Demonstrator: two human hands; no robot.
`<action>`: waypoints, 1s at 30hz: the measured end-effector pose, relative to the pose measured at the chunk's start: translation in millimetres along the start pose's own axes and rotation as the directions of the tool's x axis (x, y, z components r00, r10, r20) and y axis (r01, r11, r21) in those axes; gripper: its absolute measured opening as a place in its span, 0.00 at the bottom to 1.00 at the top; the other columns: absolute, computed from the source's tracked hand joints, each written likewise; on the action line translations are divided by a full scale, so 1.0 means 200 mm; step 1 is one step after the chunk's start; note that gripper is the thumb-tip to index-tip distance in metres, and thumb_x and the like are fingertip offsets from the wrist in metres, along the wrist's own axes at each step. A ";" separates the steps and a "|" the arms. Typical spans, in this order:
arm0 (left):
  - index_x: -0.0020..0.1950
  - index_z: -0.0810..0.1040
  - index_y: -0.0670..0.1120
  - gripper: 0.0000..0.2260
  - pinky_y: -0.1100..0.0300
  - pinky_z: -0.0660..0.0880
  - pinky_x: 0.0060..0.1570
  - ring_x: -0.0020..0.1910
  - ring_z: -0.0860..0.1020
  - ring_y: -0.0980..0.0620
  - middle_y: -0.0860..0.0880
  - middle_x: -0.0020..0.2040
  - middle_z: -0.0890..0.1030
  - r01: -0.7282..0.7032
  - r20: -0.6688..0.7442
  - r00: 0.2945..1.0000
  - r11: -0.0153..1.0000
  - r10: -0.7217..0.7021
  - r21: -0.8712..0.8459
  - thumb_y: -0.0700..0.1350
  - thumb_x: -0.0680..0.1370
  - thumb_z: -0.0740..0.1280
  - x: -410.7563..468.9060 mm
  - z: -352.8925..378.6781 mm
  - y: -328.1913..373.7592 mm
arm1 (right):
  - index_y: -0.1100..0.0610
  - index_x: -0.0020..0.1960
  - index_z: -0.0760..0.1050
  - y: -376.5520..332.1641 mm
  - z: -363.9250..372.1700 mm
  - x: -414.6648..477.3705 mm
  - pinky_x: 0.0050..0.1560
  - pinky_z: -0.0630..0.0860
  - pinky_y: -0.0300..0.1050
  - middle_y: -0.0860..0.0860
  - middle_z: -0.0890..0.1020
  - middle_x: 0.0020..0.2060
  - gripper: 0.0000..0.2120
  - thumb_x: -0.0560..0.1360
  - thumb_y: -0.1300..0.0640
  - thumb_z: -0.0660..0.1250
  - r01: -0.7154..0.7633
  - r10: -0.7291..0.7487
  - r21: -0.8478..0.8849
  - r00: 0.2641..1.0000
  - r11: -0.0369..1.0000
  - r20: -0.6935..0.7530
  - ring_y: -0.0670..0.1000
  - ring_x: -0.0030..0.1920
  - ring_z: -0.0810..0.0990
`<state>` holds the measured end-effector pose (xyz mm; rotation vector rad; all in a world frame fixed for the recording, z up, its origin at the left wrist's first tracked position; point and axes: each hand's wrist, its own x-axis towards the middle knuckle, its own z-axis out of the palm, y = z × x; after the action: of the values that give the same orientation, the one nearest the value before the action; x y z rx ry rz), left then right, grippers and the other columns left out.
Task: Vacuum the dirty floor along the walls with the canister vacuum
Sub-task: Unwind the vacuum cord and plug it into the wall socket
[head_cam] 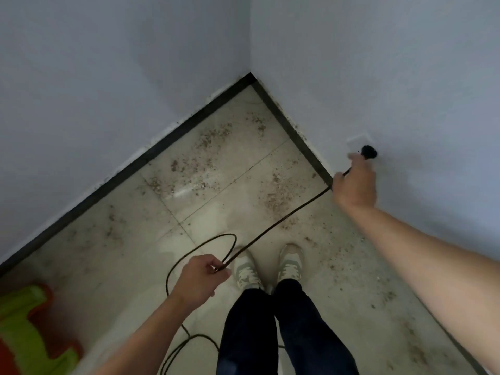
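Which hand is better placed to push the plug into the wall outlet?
Right. The right hand already holds the cord just behind the plug, close to the wall outlet. The left hand is back near the shoes, only holding slack cord.

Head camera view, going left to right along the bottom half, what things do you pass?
Green and orange plastic thing → left hand pinching the black cord → the person's shoes → right hand holding the cord just behind the black plug at the white wall outlet.
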<state>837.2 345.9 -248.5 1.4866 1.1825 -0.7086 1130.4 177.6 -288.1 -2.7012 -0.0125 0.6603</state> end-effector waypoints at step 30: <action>0.68 0.71 0.51 0.19 0.58 0.70 0.60 0.63 0.72 0.52 0.51 0.62 0.74 0.257 -0.464 0.804 0.920 -0.373 -0.295 0.50 0.77 0.66 -1.51 1.43 -1.10 | 0.48 0.72 0.69 0.54 0.10 -1.38 0.62 0.72 0.47 0.53 0.77 0.67 0.23 0.77 0.57 0.62 0.973 -0.070 -0.231 0.230 -0.004 0.971 0.56 0.66 0.75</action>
<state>575.0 -28.6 -134.4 1.3378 1.8933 -0.3794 867.4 57.5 -219.1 -2.1430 -2.5432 1.7735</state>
